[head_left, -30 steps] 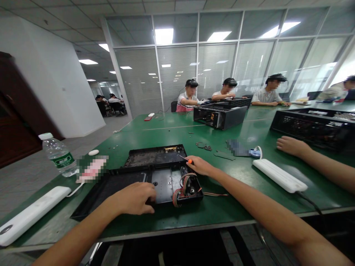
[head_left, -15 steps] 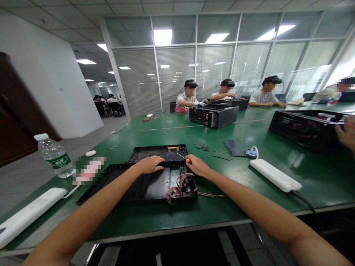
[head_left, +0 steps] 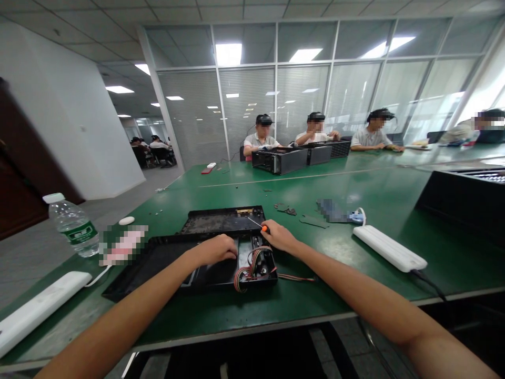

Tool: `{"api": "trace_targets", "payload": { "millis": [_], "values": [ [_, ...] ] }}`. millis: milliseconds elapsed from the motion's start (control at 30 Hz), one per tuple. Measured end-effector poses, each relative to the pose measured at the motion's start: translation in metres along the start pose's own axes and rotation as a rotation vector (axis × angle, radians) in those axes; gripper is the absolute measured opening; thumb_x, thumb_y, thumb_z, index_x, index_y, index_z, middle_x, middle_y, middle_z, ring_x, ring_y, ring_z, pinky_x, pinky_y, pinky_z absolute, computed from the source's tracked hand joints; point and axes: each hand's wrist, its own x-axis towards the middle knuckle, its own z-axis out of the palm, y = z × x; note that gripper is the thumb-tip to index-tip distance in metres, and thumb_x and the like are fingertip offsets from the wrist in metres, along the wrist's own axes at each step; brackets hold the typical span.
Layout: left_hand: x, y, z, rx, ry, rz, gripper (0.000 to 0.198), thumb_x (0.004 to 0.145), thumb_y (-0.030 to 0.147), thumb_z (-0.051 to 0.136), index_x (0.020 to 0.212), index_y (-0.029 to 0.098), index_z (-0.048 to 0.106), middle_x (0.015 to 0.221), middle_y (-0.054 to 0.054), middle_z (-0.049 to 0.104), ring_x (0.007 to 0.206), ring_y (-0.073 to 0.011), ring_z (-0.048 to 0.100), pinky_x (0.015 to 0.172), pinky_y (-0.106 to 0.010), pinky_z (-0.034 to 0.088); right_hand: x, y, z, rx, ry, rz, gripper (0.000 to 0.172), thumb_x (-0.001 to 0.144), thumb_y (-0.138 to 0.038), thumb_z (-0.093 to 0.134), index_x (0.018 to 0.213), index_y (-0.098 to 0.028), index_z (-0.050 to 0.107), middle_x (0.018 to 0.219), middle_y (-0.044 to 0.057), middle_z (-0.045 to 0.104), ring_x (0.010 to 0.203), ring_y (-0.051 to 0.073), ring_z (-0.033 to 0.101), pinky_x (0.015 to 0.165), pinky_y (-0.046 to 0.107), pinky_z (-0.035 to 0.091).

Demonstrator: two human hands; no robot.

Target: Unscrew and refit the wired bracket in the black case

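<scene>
My right hand point(head_left: 281, 236) grips a screwdriver point(head_left: 264, 228) with an orange and black handle. Its thin shaft points left over the rear black panel point(head_left: 213, 220), which has a gold-coloured strip point(head_left: 244, 211) near its far edge. Inside the nearer black casing point(head_left: 158, 258), my left hand point(head_left: 218, 249) has its fingers curled down beside a grey metal section; anything between the fingertips is hidden. A bundle of multicoloured wires point(head_left: 241, 277) loops over the casing's right front edge, and a thin lead point(head_left: 295, 277) runs out rightward.
White power strips point(head_left: 389, 247) lie to both sides. A water bottle point(head_left: 77, 226), a blurred pink item point(head_left: 124, 245) and a white oval object point(head_left: 127, 220) are left. Dark flat scraps point(head_left: 284, 209) lie beyond. Co-workers sit across the green table point(head_left: 189, 189) behind black cases point(head_left: 278, 159).
My left hand has moved down and slightly right into the casing, its fingers now curled. My right hand stays nearly in place with the screwdriver. The black case at far right has shifted.
</scene>
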Motion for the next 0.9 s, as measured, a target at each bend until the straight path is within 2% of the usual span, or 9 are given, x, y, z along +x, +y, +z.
{"api": "trace_targets", "payload": {
  "millis": [167, 333, 433, 500, 633, 767, 900],
  "values": [
    [0.008, -0.012, -0.010, 0.040, 0.051, -0.041, 0.014, 0.083, 0.023, 0.053, 0.081, 0.019, 0.066, 0.082, -0.002, 0.064, 0.080, -0.0140, 0.057, 0.078, -0.022, 0.040, 0.003, 0.006, -0.013, 0.046, 0.101, -0.053, 0.027, 0.086, -0.038, 0.042, 0.100, -0.019, 0.055, 0.101, 0.007, 0.056, 0.090, 0.016, 0.054, 0.079, 0.027, 0.040],
    [0.048, -0.012, -0.023, 0.079, 0.140, -0.064, 0.014, 0.082, 0.018, 0.051, 0.083, 0.016, 0.065, 0.081, -0.003, 0.065, 0.076, -0.0146, 0.058, 0.076, -0.023, 0.040, 0.007, 0.014, -0.029, 0.088, 0.233, -0.007, 0.028, 0.088, -0.038, 0.038, 0.095, -0.019, 0.057, 0.092, 0.006, 0.061, 0.087, 0.017, 0.055, 0.079, 0.027, 0.040],
    [0.073, -0.011, -0.017, 0.061, 0.156, -0.047, 0.012, 0.079, 0.015, 0.054, 0.082, 0.015, 0.065, 0.079, -0.003, 0.065, 0.075, -0.0148, 0.058, 0.074, -0.023, 0.041, 0.006, 0.017, -0.035, 0.065, 0.231, -0.008, 0.030, 0.088, -0.039, 0.035, 0.087, -0.020, 0.059, 0.084, 0.005, 0.062, 0.081, 0.017, 0.056, 0.076, 0.027, 0.040],
    [0.081, -0.013, -0.008, 0.021, 0.201, -0.043, 0.013, 0.077, 0.015, 0.056, 0.086, 0.015, 0.065, 0.082, -0.004, 0.065, 0.077, -0.0152, 0.059, 0.075, -0.023, 0.042, 0.006, 0.018, -0.035, 0.048, 0.232, -0.020, 0.029, 0.088, -0.038, 0.036, 0.087, -0.020, 0.059, 0.084, 0.005, 0.063, 0.080, 0.017, 0.057, 0.075, 0.027, 0.040],
    [0.083, -0.018, 0.006, -0.110, 0.309, -0.051, 0.013, 0.077, 0.016, 0.056, 0.086, 0.013, 0.065, 0.086, -0.005, 0.065, 0.081, -0.0153, 0.059, 0.079, -0.024, 0.043, 0.008, 0.021, -0.033, 0.022, 0.236, -0.057, 0.025, 0.085, -0.036, 0.043, 0.092, -0.020, 0.060, 0.093, 0.006, 0.064, 0.086, 0.018, 0.057, 0.078, 0.028, 0.041],
    [0.083, -0.019, 0.010, -0.199, 0.341, -0.049, 0.012, 0.075, 0.013, 0.055, 0.075, 0.013, 0.067, 0.085, -0.005, 0.066, 0.082, -0.0147, 0.060, 0.080, -0.024, 0.044, 0.010, 0.022, -0.033, 0.022, 0.243, -0.056, 0.023, 0.085, -0.034, 0.043, 0.091, -0.020, 0.060, 0.093, 0.006, 0.064, 0.085, 0.019, 0.057, 0.078, 0.028, 0.042],
    [0.085, -0.019, 0.011, -0.236, 0.385, -0.085, 0.012, 0.073, 0.013, 0.056, 0.073, 0.012, 0.068, 0.083, -0.005, 0.067, 0.079, -0.0146, 0.060, 0.078, -0.023, 0.045, 0.010, 0.024, -0.036, 0.036, 0.255, -0.051, 0.024, 0.086, -0.032, 0.040, 0.091, -0.019, 0.060, 0.091, 0.006, 0.064, 0.083, 0.018, 0.057, 0.077, 0.028, 0.042]
  ]
}}
